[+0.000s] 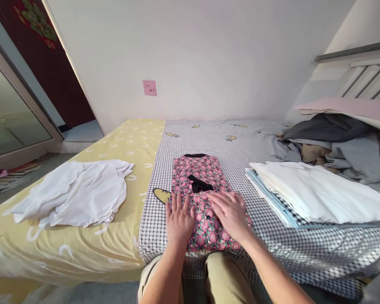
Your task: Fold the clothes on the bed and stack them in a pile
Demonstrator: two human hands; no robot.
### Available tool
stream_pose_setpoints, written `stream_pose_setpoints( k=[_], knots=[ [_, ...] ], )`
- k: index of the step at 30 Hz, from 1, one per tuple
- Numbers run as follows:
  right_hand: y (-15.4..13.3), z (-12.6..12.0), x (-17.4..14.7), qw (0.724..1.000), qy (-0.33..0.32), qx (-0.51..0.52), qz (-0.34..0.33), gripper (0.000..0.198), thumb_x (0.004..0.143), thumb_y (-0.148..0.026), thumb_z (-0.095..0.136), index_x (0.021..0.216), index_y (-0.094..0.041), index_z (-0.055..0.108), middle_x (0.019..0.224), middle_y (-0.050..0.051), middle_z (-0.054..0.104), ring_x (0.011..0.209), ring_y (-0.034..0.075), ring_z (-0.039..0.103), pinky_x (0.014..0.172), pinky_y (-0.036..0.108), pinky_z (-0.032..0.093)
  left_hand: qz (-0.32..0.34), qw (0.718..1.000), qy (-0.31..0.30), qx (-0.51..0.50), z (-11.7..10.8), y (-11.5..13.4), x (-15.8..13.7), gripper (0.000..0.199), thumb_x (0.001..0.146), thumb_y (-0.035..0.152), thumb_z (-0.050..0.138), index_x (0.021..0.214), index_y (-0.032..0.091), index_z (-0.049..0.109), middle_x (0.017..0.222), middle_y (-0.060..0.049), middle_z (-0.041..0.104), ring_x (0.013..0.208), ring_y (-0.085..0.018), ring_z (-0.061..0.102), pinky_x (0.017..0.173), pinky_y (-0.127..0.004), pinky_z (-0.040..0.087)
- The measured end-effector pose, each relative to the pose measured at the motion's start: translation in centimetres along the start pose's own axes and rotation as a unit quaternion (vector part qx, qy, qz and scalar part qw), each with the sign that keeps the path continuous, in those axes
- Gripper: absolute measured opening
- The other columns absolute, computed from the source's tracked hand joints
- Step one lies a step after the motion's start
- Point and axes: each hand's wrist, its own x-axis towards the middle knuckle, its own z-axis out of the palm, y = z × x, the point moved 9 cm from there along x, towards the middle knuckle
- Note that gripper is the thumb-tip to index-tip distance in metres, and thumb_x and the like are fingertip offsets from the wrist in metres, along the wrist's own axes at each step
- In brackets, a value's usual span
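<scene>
A pink floral garment with black trim lies folded into a rectangle on the bed, straight in front of my knees. Its black collar edge is at the far end, and a black strip of fabric rests across its middle. My left hand presses flat on the left side of the cloth, fingers spread. On the right side, my right hand also lies on the fabric, fingers stretched out and pointing inward. Neither hand grips anything.
A rumpled white garment lies on the yellow sheet to the left. Folded white clothes are stacked on the checked sheet to the right. Behind them sits a heap of grey clothes. A pink note is on the wall.
</scene>
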Motion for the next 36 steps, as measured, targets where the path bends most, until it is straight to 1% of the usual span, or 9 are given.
stream_pose_setpoints(
  k=[3, 5, 7, 13, 20, 24, 32, 34, 36],
  knots=[
    [0.2, 3.8, -0.2, 0.994, -0.086, -0.068, 0.006, 0.037, 0.1, -0.045, 0.054, 0.135, -0.053, 0.065, 0.151, -0.004, 0.06, 0.146, 0.038, 0.043, 0.118, 0.075, 0.017, 0.004, 1.0, -0.001, 0.018, 0.0, 0.1, 0.1, 0.047, 0.104, 0.035, 0.044, 0.148, 0.024, 0.057, 0.159, -0.014, 0.05, 0.151, -0.032, 0.042, 0.124, -0.058, 0.031],
    [0.5, 5.1, -0.4, 0.99, -0.103, -0.096, 0.006, 0.041, 0.102, -0.046, 0.053, 0.141, -0.055, 0.058, 0.157, -0.005, 0.054, 0.15, 0.037, 0.038, 0.118, 0.075, 0.016, 0.005, 1.0, -0.004, 0.019, 0.1, 0.1, 0.2, 0.047, 0.104, 0.036, 0.044, 0.147, 0.024, 0.057, 0.159, -0.014, 0.05, 0.151, -0.032, 0.042, 0.124, -0.059, 0.031],
    [0.5, 5.5, -0.5, 0.986, -0.118, -0.118, 0.005, 0.043, 0.103, -0.047, 0.049, 0.145, -0.057, 0.052, 0.16, -0.006, 0.05, 0.152, 0.036, 0.035, 0.119, 0.074, 0.015, 0.006, 1.0, -0.007, 0.015, 0.2, 0.1, 0.2, 0.047, 0.104, 0.036, 0.043, 0.148, 0.024, 0.056, 0.159, -0.015, 0.049, 0.151, -0.033, 0.042, 0.124, -0.059, 0.031],
    [0.4, 5.4, -0.4, 0.974, -0.17, -0.149, 0.016, 0.046, 0.106, -0.057, 0.035, 0.151, -0.057, 0.042, 0.167, -0.009, 0.038, 0.156, 0.034, 0.026, 0.122, 0.071, 0.015, 0.018, 1.0, 0.001, 0.013, 0.1, -0.2, 0.3, 0.049, 0.104, 0.039, 0.044, 0.148, 0.021, 0.056, 0.158, -0.018, 0.049, 0.15, -0.036, 0.043, 0.123, -0.061, 0.032],
    [0.3, 5.5, -0.1, 0.978, -0.17, -0.118, 0.017, 0.048, 0.105, -0.063, 0.029, 0.15, -0.057, 0.045, 0.168, -0.009, 0.037, 0.157, 0.034, 0.025, 0.122, 0.071, 0.016, 0.037, 0.998, 0.012, 0.05, 0.4, -0.3, 0.6, 0.049, 0.104, 0.037, 0.043, 0.148, 0.021, 0.057, 0.158, -0.018, 0.051, 0.148, -0.036, 0.045, 0.121, -0.06, 0.034],
    [0.2, 5.4, 0.0, 0.98, -0.169, -0.103, 0.016, 0.047, 0.105, -0.063, 0.03, 0.15, -0.057, 0.046, 0.168, -0.01, 0.036, 0.157, 0.035, 0.025, 0.122, 0.073, 0.015, 0.039, 0.997, 0.0, 0.07, 0.5, -0.3, 0.8, 0.049, 0.104, 0.036, 0.042, 0.148, 0.02, 0.056, 0.158, -0.019, 0.049, 0.148, -0.037, 0.045, 0.12, -0.062, 0.034],
    [-0.3, 5.2, 0.1, 0.983, -0.171, -0.064, 0.027, 0.045, 0.105, -0.057, 0.039, 0.149, -0.052, 0.051, 0.167, -0.006, 0.038, 0.158, 0.036, 0.022, 0.123, 0.072, 0.007, 0.037, 0.993, -0.03, 0.107, 0.7, -0.4, 1.0, 0.05, 0.104, 0.039, 0.043, 0.15, 0.024, 0.054, 0.158, -0.015, 0.051, 0.147, -0.035, 0.047, 0.119, -0.059, 0.037],
    [-0.1, 5.0, 0.3, 0.982, -0.179, -0.042, 0.039, 0.044, 0.105, -0.056, 0.042, 0.147, -0.052, 0.053, 0.167, -0.007, 0.039, 0.158, 0.036, 0.023, 0.123, 0.072, 0.005, 0.034, 0.993, -0.027, 0.107, 0.6, -0.3, 1.0, 0.049, 0.104, 0.039, 0.043, 0.15, 0.025, 0.054, 0.158, -0.015, 0.051, 0.148, -0.034, 0.045, 0.12, -0.059, 0.037],
    [0.6, 4.7, 0.5, 0.979, -0.195, 0.005, 0.055, 0.044, 0.105, -0.055, 0.04, 0.147, -0.05, 0.054, 0.166, -0.007, 0.041, 0.158, 0.035, 0.023, 0.123, 0.073, 0.008, 0.032, 0.994, -0.023, 0.103, 0.4, -0.3, 1.0, 0.049, 0.104, 0.038, 0.042, 0.15, 0.025, 0.054, 0.159, -0.015, 0.05, 0.149, -0.034, 0.044, 0.12, -0.058, 0.037]
  ],
)
